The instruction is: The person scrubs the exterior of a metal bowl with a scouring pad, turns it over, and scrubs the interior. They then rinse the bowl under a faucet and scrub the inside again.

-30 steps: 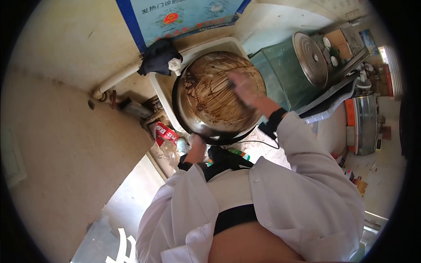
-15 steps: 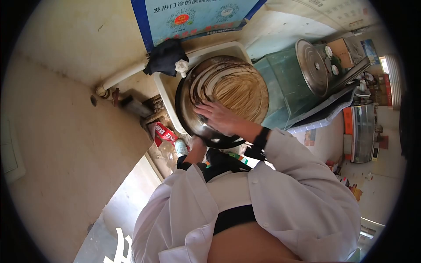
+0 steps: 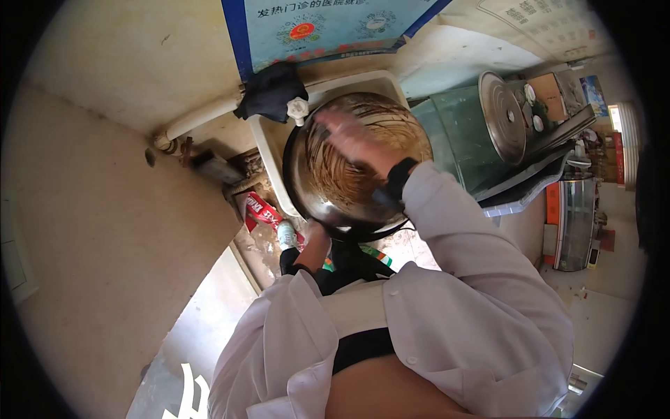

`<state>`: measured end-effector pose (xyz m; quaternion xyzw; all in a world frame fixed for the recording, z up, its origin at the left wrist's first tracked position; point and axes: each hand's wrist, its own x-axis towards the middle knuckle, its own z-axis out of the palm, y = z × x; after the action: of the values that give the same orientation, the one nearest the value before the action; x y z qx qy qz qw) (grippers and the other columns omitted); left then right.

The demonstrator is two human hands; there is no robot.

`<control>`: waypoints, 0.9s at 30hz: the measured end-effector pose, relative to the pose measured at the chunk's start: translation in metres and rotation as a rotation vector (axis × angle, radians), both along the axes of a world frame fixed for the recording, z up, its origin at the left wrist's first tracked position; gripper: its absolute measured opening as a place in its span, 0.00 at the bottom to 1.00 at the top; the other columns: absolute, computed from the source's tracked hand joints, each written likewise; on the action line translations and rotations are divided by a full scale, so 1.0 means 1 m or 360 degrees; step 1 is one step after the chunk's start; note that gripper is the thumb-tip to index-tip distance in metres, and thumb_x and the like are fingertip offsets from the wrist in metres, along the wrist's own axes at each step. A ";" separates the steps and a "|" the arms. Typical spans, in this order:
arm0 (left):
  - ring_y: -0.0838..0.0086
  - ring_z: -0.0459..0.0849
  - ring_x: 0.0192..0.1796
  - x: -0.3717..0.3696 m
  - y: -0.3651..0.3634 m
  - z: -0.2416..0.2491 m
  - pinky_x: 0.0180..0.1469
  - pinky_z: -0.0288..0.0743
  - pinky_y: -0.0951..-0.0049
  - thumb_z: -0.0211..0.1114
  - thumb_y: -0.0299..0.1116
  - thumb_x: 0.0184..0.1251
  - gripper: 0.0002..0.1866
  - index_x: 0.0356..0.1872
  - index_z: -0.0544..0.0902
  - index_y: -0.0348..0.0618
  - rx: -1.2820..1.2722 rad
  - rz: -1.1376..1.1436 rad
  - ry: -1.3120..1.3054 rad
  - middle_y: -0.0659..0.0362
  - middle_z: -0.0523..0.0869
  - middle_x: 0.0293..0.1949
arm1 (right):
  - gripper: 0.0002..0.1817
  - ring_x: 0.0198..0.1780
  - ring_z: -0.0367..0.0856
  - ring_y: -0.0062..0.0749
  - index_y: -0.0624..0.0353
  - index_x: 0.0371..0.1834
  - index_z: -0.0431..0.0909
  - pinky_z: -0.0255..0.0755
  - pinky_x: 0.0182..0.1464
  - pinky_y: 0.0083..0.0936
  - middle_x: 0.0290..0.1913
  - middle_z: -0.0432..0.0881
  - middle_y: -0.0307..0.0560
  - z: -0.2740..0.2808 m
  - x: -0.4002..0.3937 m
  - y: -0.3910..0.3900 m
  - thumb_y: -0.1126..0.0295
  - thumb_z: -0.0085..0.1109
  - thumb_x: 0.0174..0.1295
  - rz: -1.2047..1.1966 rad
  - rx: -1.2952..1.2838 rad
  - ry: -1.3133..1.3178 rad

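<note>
sink [image 3: 267,157] with a white rim is standing against the stained far wall [image 3: 157,56], and the big round metal pan [image 3: 340,180] is sitting over it, its surface wearing brown, streaky muck, with bare shiny metal showing at its near left. a blue poster [image 3: 335,35] is hanging above, and a dark cloth [image 3: 272,91] is draping beside a white tap knob [image 3: 298,109] at the pan's far left. to the right, a greenish glass tank [image 3: 450,129] is standing just beside the sink, with a round metal lid [image 3: 497,115] leaning at its far right. on the left, a pale pipe [image 3: 199,119] is running along the wall, and a red wrapper [image 3: 262,209] is lying low near the sink.

the right hand [image 3: 356,140] is blurring over the pan; i cannot tell whether its fingers are apart or together, or clamping anything. the left hand [image 3: 316,234] is staying at the pan's near left rim, its grip hidden.

half a second ago the right hand was working at the near left; now it is reaching toward the far left, and brown streaks are crossing the paler middle patch.
</note>
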<state>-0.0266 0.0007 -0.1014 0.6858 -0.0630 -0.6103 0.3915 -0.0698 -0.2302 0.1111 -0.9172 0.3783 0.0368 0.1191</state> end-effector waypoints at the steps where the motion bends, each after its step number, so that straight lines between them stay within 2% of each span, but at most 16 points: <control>1: 0.66 0.77 0.37 0.003 -0.006 0.028 0.40 0.71 0.69 0.45 0.38 0.56 0.18 0.38 0.75 0.35 0.0150 0.0184 0.0126 0.52 0.77 0.36 | 0.26 0.62 0.54 0.41 0.54 0.56 0.59 0.47 0.63 0.29 0.59 0.60 0.47 -0.019 -0.019 -0.028 0.69 0.48 0.50 -0.0113 -0.0034 0.0062; 2: 0.66 0.77 0.38 0.007 -0.010 0.045 0.40 0.71 0.70 0.46 0.39 0.56 0.18 0.38 0.75 0.35 0.0300 0.0369 0.0252 0.52 0.77 0.37 | 0.26 0.61 0.56 0.43 0.55 0.56 0.58 0.50 0.62 0.30 0.58 0.61 0.49 -0.035 -0.046 -0.050 0.70 0.47 0.51 -0.0148 -0.0152 -0.0041; 4: 0.67 0.76 0.39 0.002 0.003 -0.008 0.40 0.71 0.70 0.47 0.40 0.56 0.19 0.40 0.75 0.35 0.0195 0.0082 -0.0022 0.52 0.76 0.39 | 0.26 0.59 0.58 0.44 0.56 0.57 0.56 0.52 0.60 0.31 0.58 0.62 0.51 -0.005 -0.071 -0.065 0.71 0.45 0.52 -0.0509 -0.0111 0.0187; 5: 0.65 0.76 0.44 0.010 0.001 0.026 0.43 0.70 0.69 0.49 0.38 0.56 0.17 0.42 0.74 0.38 0.0269 -0.0136 -0.0097 0.51 0.77 0.41 | 0.25 0.59 0.58 0.43 0.57 0.57 0.57 0.52 0.60 0.30 0.57 0.63 0.51 -0.011 -0.099 -0.070 0.71 0.45 0.52 -0.0457 -0.0209 0.0219; 7: 0.64 0.75 0.48 0.009 0.000 0.023 0.45 0.69 0.69 0.52 0.37 0.56 0.16 0.44 0.73 0.40 0.0328 -0.0349 -0.0165 0.51 0.78 0.42 | 0.25 0.59 0.59 0.43 0.57 0.57 0.57 0.53 0.60 0.30 0.56 0.63 0.52 -0.005 -0.111 -0.068 0.71 0.44 0.52 -0.0401 -0.0322 0.0257; 9: 0.66 0.76 0.42 0.001 0.014 -0.027 0.42 0.70 0.69 0.47 0.40 0.57 0.18 0.42 0.74 0.38 0.0225 -0.0255 -0.0167 0.52 0.76 0.42 | 0.20 0.58 0.62 0.34 0.56 0.50 0.68 0.55 0.59 0.25 0.57 0.64 0.46 0.016 -0.091 -0.052 0.72 0.44 0.51 -0.0595 -0.0334 0.0611; 11: 0.66 0.76 0.41 -0.001 0.019 -0.038 0.42 0.70 0.68 0.45 0.41 0.58 0.20 0.42 0.74 0.36 0.0192 -0.0186 -0.0154 0.52 0.76 0.41 | 0.20 0.55 0.65 0.37 0.56 0.48 0.68 0.59 0.56 0.24 0.53 0.68 0.48 -0.012 -0.071 -0.049 0.72 0.47 0.48 -0.0722 -0.0139 -0.0242; 12: 0.65 0.76 0.41 -0.001 0.016 -0.028 0.42 0.70 0.68 0.44 0.42 0.59 0.20 0.42 0.74 0.36 0.0211 -0.0131 -0.0140 0.51 0.76 0.41 | 0.22 0.54 0.64 0.43 0.58 0.48 0.66 0.59 0.56 0.28 0.51 0.68 0.52 -0.021 -0.051 -0.035 0.75 0.46 0.44 -0.0258 -0.0260 -0.0190; 13: 0.65 0.76 0.41 -0.001 0.012 -0.017 0.42 0.70 0.68 0.44 0.42 0.59 0.21 0.41 0.74 0.35 0.0237 -0.0070 -0.0122 0.51 0.76 0.41 | 0.21 0.54 0.64 0.43 0.58 0.47 0.66 0.59 0.56 0.28 0.50 0.69 0.52 -0.025 -0.027 -0.019 0.74 0.48 0.44 -0.0191 0.0065 -0.0381; 16: 0.63 0.76 0.41 0.002 0.003 0.006 0.42 0.69 0.67 0.42 0.44 0.60 0.22 0.41 0.75 0.34 0.0316 0.0091 -0.0071 0.49 0.77 0.40 | 0.25 0.61 0.56 0.39 0.56 0.54 0.61 0.48 0.63 0.36 0.58 0.62 0.48 -0.009 0.019 0.048 0.69 0.51 0.50 0.0207 -0.0055 -0.0276; 17: 0.62 0.76 0.42 0.002 0.001 0.012 0.43 0.69 0.67 0.42 0.44 0.60 0.23 0.40 0.75 0.33 0.0339 0.0138 -0.0055 0.49 0.77 0.40 | 0.25 0.61 0.56 0.39 0.56 0.54 0.61 0.48 0.63 0.36 0.58 0.62 0.48 -0.006 0.016 0.057 0.69 0.51 0.50 0.0196 -0.0057 -0.0288; 19: 0.61 0.76 0.42 0.004 -0.001 0.021 0.43 0.69 0.66 0.41 0.45 0.61 0.24 0.40 0.75 0.32 0.0376 0.0217 -0.0040 0.48 0.77 0.40 | 0.28 0.64 0.52 0.37 0.54 0.58 0.58 0.40 0.65 0.39 0.61 0.59 0.44 0.002 0.002 0.070 0.67 0.51 0.51 0.0349 0.0186 -0.0128; 22: 0.59 0.76 0.42 0.005 -0.006 0.033 0.43 0.69 0.66 0.40 0.47 0.62 0.26 0.39 0.75 0.31 0.0451 0.0325 -0.0036 0.46 0.78 0.39 | 0.29 0.64 0.52 0.38 0.53 0.59 0.57 0.39 0.65 0.38 0.61 0.59 0.43 0.018 -0.038 0.082 0.67 0.52 0.51 0.0313 0.0179 -0.0116; 23: 0.58 0.76 0.42 0.005 -0.011 0.035 0.44 0.69 0.65 0.39 0.48 0.63 0.26 0.39 0.75 0.31 0.0492 0.0348 -0.0050 0.46 0.78 0.39 | 0.28 0.63 0.53 0.40 0.53 0.58 0.58 0.41 0.65 0.38 0.60 0.59 0.45 0.013 -0.057 0.084 0.70 0.52 0.50 0.0284 -0.0021 -0.0081; 25: 0.57 0.77 0.43 0.006 -0.013 0.043 0.44 0.68 0.65 0.38 0.49 0.63 0.28 0.39 0.75 0.30 0.0559 0.0392 -0.0082 0.45 0.78 0.39 | 0.27 0.63 0.52 0.42 0.54 0.57 0.58 0.42 0.64 0.39 0.61 0.58 0.48 0.030 -0.087 0.064 0.73 0.50 0.51 -0.0030 -0.0003 0.0174; 27: 0.54 0.76 0.41 0.005 -0.015 0.041 0.43 0.67 0.63 0.38 0.52 0.63 0.32 0.38 0.74 0.25 0.0539 0.0375 -0.0286 0.42 0.79 0.35 | 0.27 0.61 0.56 0.44 0.55 0.56 0.61 0.48 0.62 0.37 0.58 0.62 0.47 0.015 -0.127 0.028 0.74 0.49 0.49 -0.0491 0.0003 -0.0168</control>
<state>-0.0216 -0.0144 -0.0599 0.7960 0.0862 -0.4985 0.3322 -0.1971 -0.2022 0.1258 -0.8488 0.5079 -0.0299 0.1441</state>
